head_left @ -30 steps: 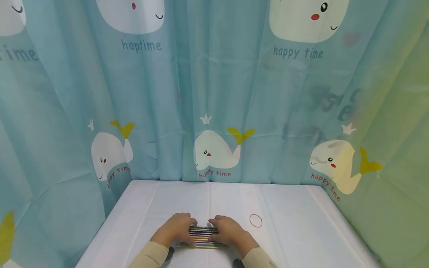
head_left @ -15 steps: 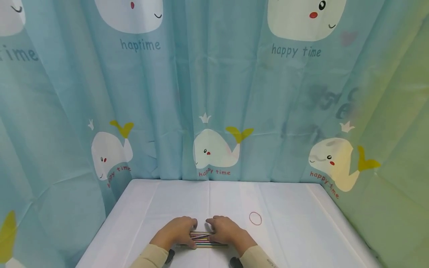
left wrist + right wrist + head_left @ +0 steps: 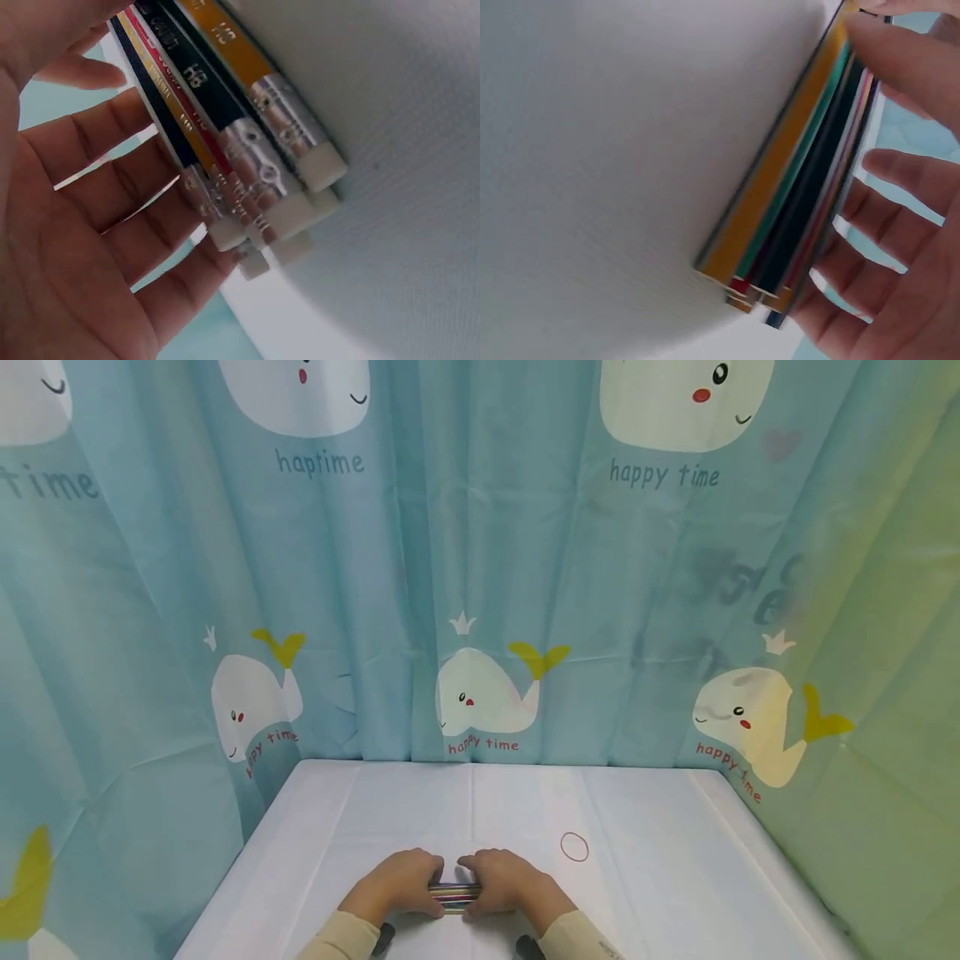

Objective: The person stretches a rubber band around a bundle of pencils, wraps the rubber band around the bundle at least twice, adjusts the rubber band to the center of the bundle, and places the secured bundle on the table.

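Observation:
Several pencils (image 3: 455,897) lie side by side in a bundle across the near part of the white table. My left hand (image 3: 408,881) grips the bundle's left part, thumb on the near side and fingers on the far side. From the other side my right hand (image 3: 506,881) holds it the same way. White erasers in metal ferrules cap the pencils (image 3: 214,105) in the left wrist view; yellow, black and red barrels show, some marked HB. The right wrist view shows the flat, unsharpened ends of the pencils (image 3: 780,187). Both hands hide much of the barrels in the head view.
A thin reddish ring, like a rubber band (image 3: 562,842), lies on the white table (image 3: 660,877) beyond and right of my right hand. Blue curtains (image 3: 375,568) with whale prints hang behind the table and on both sides.
The pencils were spread in a wider flat row; now they are squeezed into a narrower, thicker bundle. Both hands have come nearer to the body and slightly closer together. The ring stays put.

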A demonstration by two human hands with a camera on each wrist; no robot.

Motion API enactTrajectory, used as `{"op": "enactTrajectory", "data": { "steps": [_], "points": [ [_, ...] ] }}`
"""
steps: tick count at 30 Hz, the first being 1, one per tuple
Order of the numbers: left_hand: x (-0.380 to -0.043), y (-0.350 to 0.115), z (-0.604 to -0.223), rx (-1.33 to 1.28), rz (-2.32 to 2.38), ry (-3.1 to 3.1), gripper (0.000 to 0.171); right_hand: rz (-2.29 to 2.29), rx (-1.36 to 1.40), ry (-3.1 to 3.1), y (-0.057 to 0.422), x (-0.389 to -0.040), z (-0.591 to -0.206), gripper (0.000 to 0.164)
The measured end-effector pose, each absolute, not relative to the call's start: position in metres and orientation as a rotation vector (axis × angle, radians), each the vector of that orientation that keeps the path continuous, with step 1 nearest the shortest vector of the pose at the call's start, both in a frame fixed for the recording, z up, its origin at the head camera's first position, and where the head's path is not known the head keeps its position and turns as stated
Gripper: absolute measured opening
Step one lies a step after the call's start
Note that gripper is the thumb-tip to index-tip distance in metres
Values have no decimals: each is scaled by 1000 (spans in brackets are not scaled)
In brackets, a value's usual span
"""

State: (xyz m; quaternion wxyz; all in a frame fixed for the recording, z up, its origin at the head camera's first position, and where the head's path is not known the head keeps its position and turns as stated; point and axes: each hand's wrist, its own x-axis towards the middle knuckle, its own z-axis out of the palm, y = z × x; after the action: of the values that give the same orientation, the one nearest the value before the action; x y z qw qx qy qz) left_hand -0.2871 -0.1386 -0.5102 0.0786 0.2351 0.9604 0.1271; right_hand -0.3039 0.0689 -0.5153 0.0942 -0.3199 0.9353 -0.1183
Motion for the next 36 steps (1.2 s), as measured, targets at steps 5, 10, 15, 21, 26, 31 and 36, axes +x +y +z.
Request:
{"op": "enactTrajectory", "data": {
  "steps": [5, 10, 15, 21, 26, 31, 36],
  "points": [
    [-283, -135, -509, 708, 300, 2870, 38, -280, -976, 2756, 68, -298, -514, 61],
    [-280, -133, -510, 678, 307, 2861, 31, -212, -978, 2782, 64, -292, -513, 56],
    [-276, -133, -509, 714, 293, 2866, 28, -151, -961, 2797, 60, -287, -512, 49],
    [-273, -129, -508, 635, 313, 2854, 25, -74, -1021, 2851, 59, -283, -513, 42],
    [-270, -125, -512, 643, 234, 2873, 25, -36, -1086, 2887, 57, -280, -518, 38],
    [-271, -123, -513, 722, 181, 2902, 25, 10, -1057, 2896, 55, -279, -518, 34],
    [-270, -121, -515, 749, 180, 2917, 22, 37, -1010, 2901, 54, -279, -519, 26]
  ]
}}
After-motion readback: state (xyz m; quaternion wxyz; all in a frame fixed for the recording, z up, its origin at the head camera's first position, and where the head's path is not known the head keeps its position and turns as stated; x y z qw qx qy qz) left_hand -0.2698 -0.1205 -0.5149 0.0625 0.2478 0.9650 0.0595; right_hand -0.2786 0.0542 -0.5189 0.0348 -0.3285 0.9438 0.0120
